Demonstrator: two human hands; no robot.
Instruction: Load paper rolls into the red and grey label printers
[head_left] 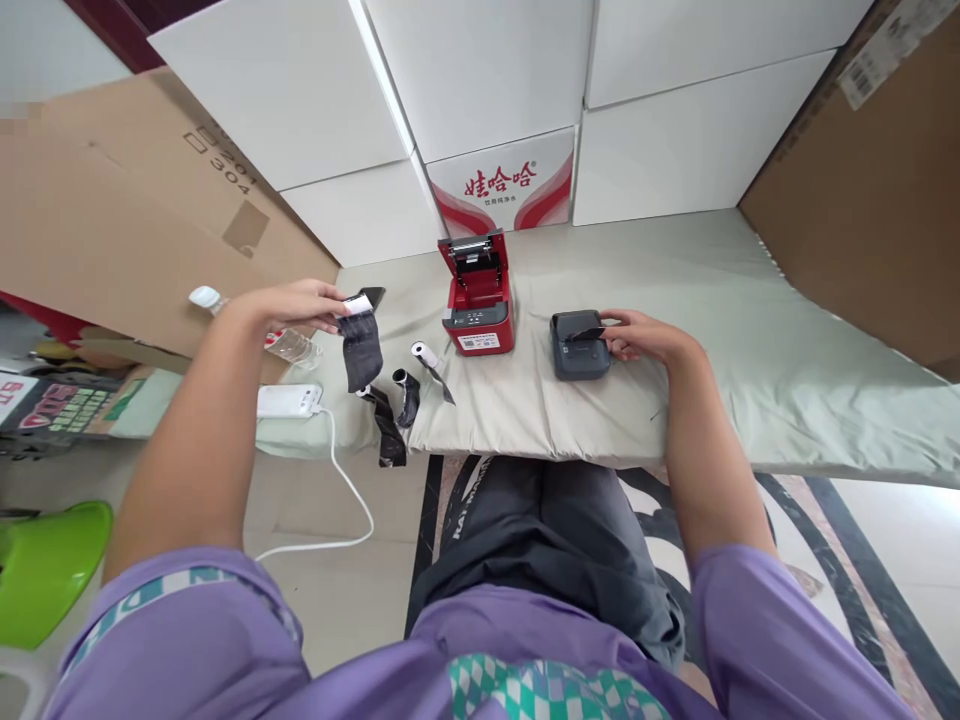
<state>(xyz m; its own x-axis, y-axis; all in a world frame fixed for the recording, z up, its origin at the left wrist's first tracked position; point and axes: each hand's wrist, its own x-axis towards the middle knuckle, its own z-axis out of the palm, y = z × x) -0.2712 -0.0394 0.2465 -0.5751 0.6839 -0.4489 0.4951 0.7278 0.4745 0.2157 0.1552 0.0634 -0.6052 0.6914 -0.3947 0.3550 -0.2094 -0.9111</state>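
Note:
My left hand [319, 303] is closed on a paper roll [358, 305] with a white outer face, held over the left part of the bench. A wide black tail [362, 350] hangs from this roll. My right hand [637, 335] is at the right side of a small dark grey printer [581, 365], its fingers pinching a thin black strip [589, 334] that lies across the printer's top. Between my hands stands a red receipt printer [486, 315] with its lid raised. Near the front edge lie a white roll [426, 353] and a black-wrapped roll [406, 398], both with dark tails.
A white power bank [289, 401] with a white cable [351, 490] lies at the left edge beside a clear bottle [292, 348]. White cartons [487, 70] line the back. Brown cardboard [150, 190] stands left, and a brown box [862, 190] right. A green stool [52, 570] is at lower left.

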